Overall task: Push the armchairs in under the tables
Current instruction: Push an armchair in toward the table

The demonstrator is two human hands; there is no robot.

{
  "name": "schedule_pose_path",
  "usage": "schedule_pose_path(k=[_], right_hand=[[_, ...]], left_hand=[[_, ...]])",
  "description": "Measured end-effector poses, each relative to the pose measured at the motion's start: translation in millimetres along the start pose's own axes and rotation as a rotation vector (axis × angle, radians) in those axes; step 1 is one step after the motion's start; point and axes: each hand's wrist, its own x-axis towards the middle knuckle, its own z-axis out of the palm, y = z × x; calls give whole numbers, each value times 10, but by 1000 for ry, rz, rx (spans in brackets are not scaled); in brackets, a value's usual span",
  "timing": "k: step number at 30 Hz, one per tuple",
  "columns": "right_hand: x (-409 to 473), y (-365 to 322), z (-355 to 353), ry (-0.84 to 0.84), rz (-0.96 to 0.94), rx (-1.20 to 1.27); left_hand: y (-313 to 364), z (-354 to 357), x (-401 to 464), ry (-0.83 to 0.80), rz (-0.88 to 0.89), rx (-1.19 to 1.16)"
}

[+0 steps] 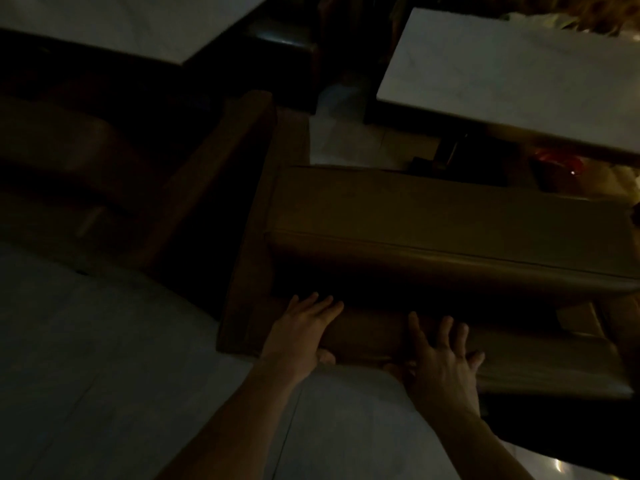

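Note:
In dim light a brown armchair (433, 216) with a wooden frame and tan cushions stands in front of me, its seat facing a white table (512, 74) at the upper right. My left hand (301, 332) lies on the top of the chair's backrest, fingers over the top and thumb under the edge. My right hand (440, 358) rests on the same backrest further right, fingers spread. A second brown armchair (114, 174) stands to the left, beside another white table (114, 19) at the upper left.
Pale tiled floor (104, 358) spreads under my arms and shows in the gap between the two tables. A red object (557, 164) sits low under the right table. A dark seat (277, 39) stands between the tables at the back.

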Motion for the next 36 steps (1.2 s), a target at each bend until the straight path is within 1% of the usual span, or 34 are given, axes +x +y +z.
schedule_pose_path(k=[7,11,14,16,20,24,28,32,36], right_hand=[[-20,19,21,24,-15,-54],[-40,26,-37,-16,-32,-49],[-116,80,-137,-49,-48,32],[-229,149,-212,-41,-43,101],[-510,391,-398,-3,45,177],[-758,867,-576,53,167,222],[-1056,1563,-691,116,269,268],[-1436,2400,-707,173,356,305],[-1880,3398,-684,243,410,336]], left_hand=[[14,45,-32,29,-5,-17],[14,72,-36,18,-12,9],[28,37,-37,-32,-23,57],[98,-40,-50,-54,-24,67],[418,-194,-76,-48,39,19],[938,-306,-40,-72,90,-37],[1651,-330,-29,-117,165,-64],[2531,-276,36,-136,256,-41],[3565,-109,31,-132,316,-30]])
